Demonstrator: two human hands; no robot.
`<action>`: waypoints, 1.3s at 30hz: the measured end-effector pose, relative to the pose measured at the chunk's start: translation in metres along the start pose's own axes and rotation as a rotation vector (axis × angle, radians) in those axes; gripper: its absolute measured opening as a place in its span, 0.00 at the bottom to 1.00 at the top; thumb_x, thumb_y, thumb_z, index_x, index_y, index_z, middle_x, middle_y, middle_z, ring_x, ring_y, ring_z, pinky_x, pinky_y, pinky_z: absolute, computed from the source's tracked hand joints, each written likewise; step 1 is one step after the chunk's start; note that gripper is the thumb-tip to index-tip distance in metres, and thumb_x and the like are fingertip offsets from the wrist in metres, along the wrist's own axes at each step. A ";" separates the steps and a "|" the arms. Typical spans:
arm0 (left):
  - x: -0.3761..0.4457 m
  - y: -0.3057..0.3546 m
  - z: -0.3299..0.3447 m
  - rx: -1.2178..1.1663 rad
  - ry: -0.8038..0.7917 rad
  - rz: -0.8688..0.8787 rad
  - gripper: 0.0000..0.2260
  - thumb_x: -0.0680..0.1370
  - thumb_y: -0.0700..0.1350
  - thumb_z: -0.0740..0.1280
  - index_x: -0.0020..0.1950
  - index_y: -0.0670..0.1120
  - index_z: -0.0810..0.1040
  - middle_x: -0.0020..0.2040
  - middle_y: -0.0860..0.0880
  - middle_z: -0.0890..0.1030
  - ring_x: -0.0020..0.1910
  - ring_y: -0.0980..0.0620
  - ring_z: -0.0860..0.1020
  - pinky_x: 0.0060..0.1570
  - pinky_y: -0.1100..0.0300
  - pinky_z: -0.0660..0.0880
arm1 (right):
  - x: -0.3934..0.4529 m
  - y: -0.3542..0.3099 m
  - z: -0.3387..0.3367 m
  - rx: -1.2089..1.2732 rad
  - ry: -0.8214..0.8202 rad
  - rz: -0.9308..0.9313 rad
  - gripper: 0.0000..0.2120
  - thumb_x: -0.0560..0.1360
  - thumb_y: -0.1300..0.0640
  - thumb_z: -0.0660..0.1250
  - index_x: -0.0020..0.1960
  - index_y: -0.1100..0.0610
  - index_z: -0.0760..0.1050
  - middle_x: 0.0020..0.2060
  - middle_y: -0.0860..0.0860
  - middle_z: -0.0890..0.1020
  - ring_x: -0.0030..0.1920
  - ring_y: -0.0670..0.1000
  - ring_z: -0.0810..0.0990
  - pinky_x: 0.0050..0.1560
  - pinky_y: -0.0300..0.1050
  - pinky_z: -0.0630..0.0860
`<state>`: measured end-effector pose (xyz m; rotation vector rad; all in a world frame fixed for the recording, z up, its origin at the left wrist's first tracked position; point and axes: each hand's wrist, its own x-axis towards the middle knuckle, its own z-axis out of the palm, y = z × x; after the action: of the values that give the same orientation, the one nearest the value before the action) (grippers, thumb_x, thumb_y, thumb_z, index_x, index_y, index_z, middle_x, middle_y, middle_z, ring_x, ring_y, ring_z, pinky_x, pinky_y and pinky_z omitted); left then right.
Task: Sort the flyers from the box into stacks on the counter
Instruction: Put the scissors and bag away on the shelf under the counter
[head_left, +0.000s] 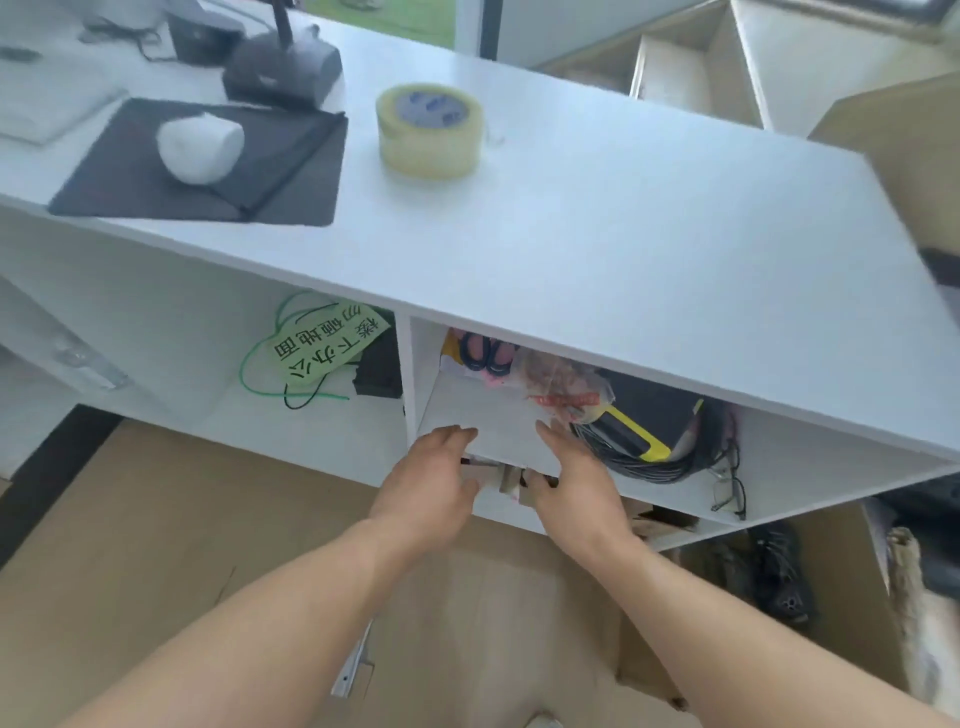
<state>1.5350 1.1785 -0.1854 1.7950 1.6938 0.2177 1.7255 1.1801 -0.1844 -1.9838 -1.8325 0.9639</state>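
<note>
Smooth white counter (597, 228), glossy tape roll (429, 130) on top. In shelf cubby below, flat white box (493, 415) gripped at front corners by left hand (431, 483), right hand (571, 480), fingers curled.

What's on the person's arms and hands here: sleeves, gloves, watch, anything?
Nothing visible. Both forearms are bare from the bottom edge of the picture up to the wrists, with no sleeve showing. The left hand and right hand are ungloved, and no watch, bracelet or ring can be seen on either. No markings, straps or cables on the arms.
</note>
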 end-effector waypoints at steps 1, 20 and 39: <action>-0.015 0.006 -0.017 -0.018 0.019 -0.009 0.25 0.84 0.49 0.62 0.80 0.51 0.60 0.80 0.52 0.62 0.78 0.51 0.61 0.75 0.51 0.62 | -0.014 -0.015 -0.010 -0.004 -0.004 -0.016 0.29 0.81 0.56 0.64 0.80 0.46 0.61 0.80 0.43 0.61 0.79 0.45 0.58 0.71 0.36 0.56; -0.056 0.064 -0.250 -0.063 0.333 -0.006 0.24 0.83 0.52 0.64 0.78 0.50 0.65 0.78 0.52 0.65 0.76 0.50 0.64 0.74 0.53 0.63 | 0.010 -0.227 -0.132 0.061 0.034 -0.195 0.25 0.80 0.52 0.65 0.76 0.46 0.67 0.73 0.44 0.70 0.65 0.47 0.76 0.66 0.52 0.75; 0.137 0.081 -0.261 -0.049 0.266 -0.293 0.29 0.82 0.49 0.65 0.81 0.48 0.57 0.81 0.51 0.59 0.79 0.50 0.59 0.74 0.53 0.62 | 0.244 -0.233 -0.136 -0.099 -0.120 -0.333 0.38 0.71 0.38 0.75 0.75 0.48 0.66 0.81 0.49 0.54 0.77 0.53 0.60 0.72 0.51 0.66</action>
<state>1.4839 1.3995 0.0192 1.5099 2.0941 0.3793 1.6245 1.4830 -0.0107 -1.6256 -2.2248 0.9208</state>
